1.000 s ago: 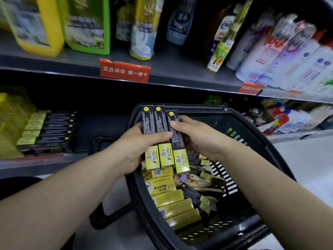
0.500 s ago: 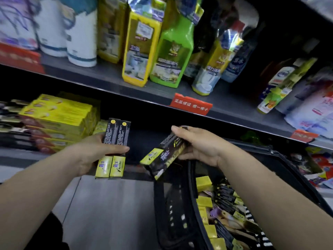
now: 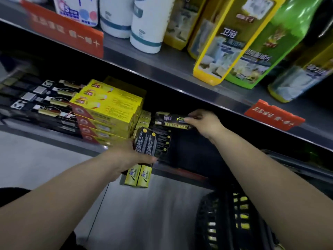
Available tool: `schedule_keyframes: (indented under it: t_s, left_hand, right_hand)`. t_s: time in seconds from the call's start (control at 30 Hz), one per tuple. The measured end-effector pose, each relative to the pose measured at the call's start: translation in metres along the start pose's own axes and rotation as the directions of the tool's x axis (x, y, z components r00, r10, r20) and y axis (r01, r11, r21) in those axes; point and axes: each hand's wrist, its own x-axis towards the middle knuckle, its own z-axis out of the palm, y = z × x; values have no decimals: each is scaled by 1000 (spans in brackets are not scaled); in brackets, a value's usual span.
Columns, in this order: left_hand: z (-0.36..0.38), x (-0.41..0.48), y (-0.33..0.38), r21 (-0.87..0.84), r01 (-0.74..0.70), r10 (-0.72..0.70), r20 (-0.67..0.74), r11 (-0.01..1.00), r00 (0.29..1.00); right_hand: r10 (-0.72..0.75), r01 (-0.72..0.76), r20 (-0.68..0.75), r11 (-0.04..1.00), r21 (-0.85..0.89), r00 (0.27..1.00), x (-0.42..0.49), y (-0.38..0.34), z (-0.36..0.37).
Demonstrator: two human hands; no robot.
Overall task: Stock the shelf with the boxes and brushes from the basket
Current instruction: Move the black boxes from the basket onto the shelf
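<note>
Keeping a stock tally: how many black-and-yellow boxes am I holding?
3. Two boxes side by side in the left hand; one box in the right hand. Any behind them would be hidden.

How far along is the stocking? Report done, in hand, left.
Done: a pile of black boxes lies on the lower shelf beside the yellow boxes. In hand: the right hand holds one box above that pile; the left hand grips two boxes. Left: yellow packs show through the basket.
</note>
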Motion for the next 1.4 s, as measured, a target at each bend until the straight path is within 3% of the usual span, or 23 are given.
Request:
schedule_keyframes:
  t_s: [0.23,0.43,0.57,0.73,0.8,0.87,0.93,1.0,1.13,1.27,1.4]
  left_hand:
    - [11,25,7,-55,23,-21,25,998,999]
    - [11,40,7,-91,52,-47,54,994,997]
    - [12,46,7,-156,62,-51,71,986,996]
    - [14,52,8,-208,63,-55,46,976,997]
    - [16,54,8,-233,58,-50,41,971,998]
    - [18,54,10,-248,49,-39,44,968,998]
    - [19,53,13,-269,28,-14,52,963,999]
    - [22,52,16,-286,-7,25,58,958,998]
    - [26,51,17,-324,-54,38,-55,944,998]
    - [22,52,13,-287,-21,-21,-143,958,990]
    - [17,55,9,-192,-6,-22,-142,981,990]
  right_hand:
    - [18,-6,26,915,-403,1000,74,13,43]
    - [60,33,205,906,-423,977,98,24,76]
    - [63,40,246,919,-392,967,102,28,83]
    - [41,140,326,849,-510,944,85,7,68]
    - [25,145,409,914,-378,912,67,-9,55]
    - [46,-19,568,998,-54,822,44,-21,42]
    - [60,-242,705,957,161,706,23,-26,32]
    - [42,-317,742,919,234,669,10,-24,27]
    - [50,-325,654,895,307,755,10,-14,17]
    - [126,-319,397,823,470,909,29,2,6]
    - [110,-198,191,819,539,975,54,16,11]
